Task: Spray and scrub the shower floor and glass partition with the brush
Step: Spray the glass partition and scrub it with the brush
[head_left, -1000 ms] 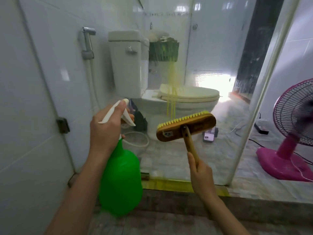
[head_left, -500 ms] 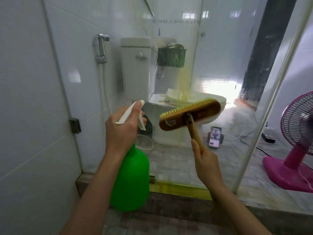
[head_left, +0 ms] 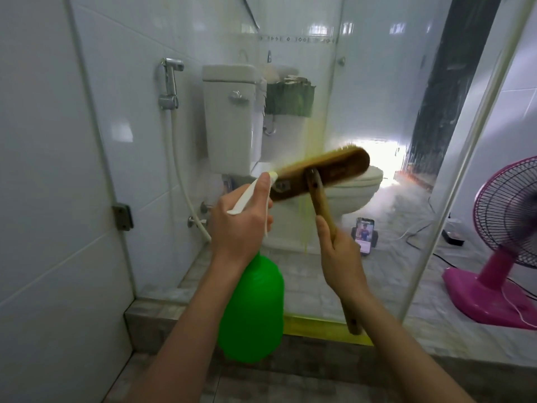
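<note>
Glass seems to be the surface in work: the brush (head_left: 319, 174) is raised with its wooden back toward the camera and its bristles turned to the glass partition (head_left: 377, 97), just where a yellow-green streak (head_left: 309, 132) runs down the pane. I cannot tell if the bristles touch the glass. The right hand (head_left: 344, 257) holds the handle about midway, fingers wrapped around it and one digit stretched up along the wood, the forearm rising from lower right. The left hand (head_left: 238, 225) grips the neck of the green spray bottle (head_left: 252, 309), fingers curled on the white trigger. Its nozzle is just beside the brush's left end, probably so that liquid lands where the scrubbing goes.
</note>
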Action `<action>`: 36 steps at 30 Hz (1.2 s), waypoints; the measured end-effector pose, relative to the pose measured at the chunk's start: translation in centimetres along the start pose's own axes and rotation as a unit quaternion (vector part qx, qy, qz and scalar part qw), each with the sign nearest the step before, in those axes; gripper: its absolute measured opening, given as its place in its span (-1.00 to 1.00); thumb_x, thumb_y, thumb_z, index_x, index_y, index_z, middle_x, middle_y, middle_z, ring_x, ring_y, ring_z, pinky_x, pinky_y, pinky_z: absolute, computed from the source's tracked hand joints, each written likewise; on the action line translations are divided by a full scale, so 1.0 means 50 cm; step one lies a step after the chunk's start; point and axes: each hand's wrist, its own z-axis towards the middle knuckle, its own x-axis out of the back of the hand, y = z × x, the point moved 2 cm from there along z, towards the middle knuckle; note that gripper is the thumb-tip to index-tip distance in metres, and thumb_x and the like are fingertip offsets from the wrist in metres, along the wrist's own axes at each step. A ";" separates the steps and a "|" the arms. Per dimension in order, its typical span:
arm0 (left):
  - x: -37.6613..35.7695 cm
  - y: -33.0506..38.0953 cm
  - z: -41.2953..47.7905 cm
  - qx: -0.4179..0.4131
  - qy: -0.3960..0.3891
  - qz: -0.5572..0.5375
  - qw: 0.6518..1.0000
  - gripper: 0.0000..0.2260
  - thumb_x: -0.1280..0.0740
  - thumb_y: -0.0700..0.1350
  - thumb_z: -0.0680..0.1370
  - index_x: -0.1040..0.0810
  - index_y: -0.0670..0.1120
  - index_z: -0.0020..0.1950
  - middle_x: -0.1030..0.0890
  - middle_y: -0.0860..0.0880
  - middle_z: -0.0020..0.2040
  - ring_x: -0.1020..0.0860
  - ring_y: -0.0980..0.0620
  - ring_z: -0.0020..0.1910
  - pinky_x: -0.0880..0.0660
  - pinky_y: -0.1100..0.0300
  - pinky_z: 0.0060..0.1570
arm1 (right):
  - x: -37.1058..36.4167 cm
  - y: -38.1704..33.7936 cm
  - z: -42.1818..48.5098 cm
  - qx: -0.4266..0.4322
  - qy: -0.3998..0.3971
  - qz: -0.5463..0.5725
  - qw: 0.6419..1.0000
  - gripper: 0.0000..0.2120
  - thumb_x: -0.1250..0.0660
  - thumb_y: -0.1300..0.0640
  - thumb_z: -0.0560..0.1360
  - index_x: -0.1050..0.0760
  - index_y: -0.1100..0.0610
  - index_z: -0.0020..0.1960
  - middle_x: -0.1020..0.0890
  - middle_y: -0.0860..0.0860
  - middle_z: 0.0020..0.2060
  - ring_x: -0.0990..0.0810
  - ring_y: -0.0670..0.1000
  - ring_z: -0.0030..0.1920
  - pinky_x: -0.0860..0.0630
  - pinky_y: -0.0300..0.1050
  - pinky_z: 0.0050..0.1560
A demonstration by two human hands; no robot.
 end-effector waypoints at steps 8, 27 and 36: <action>0.022 -0.013 0.024 0.018 -0.012 -0.008 1.000 -0.61 -0.30 0.08 0.64 -0.67 -0.13 -0.26 -0.68 -0.03 -0.37 -0.68 -0.06 -0.30 -0.66 -0.07 -0.14 | 0.047 0.071 -0.050 -0.039 -0.005 -0.029 0.999 -0.53 -0.03 -0.29 0.47 -0.36 0.07 -0.34 -0.36 -0.03 -0.51 -0.32 -0.13 -0.55 -0.25 -0.25 -0.50; 0.084 0.002 0.053 0.001 0.032 -0.057 0.998 -0.75 -0.28 0.04 0.65 -0.69 0.00 -0.09 -0.74 0.03 -0.24 -0.72 -0.06 -0.15 -0.63 -0.15 0.08 | 0.030 -0.126 0.099 0.066 0.021 -0.045 0.997 -0.54 -0.05 -0.19 0.59 -0.33 0.03 -0.38 -0.35 -0.09 -0.52 -0.34 -0.17 -0.56 -0.26 -0.36 -0.52; 0.108 -0.013 0.060 0.001 0.033 -0.053 0.998 -0.67 -0.29 0.08 0.62 -0.73 0.18 -0.29 -0.74 0.03 -0.25 -0.72 -0.11 -0.12 -0.61 -0.18 0.10 | 0.046 -0.080 0.050 0.034 0.011 -0.057 0.998 -0.54 -0.05 -0.18 0.58 -0.32 0.07 -0.38 -0.33 -0.06 -0.52 -0.33 -0.18 -0.56 -0.26 -0.36 -0.51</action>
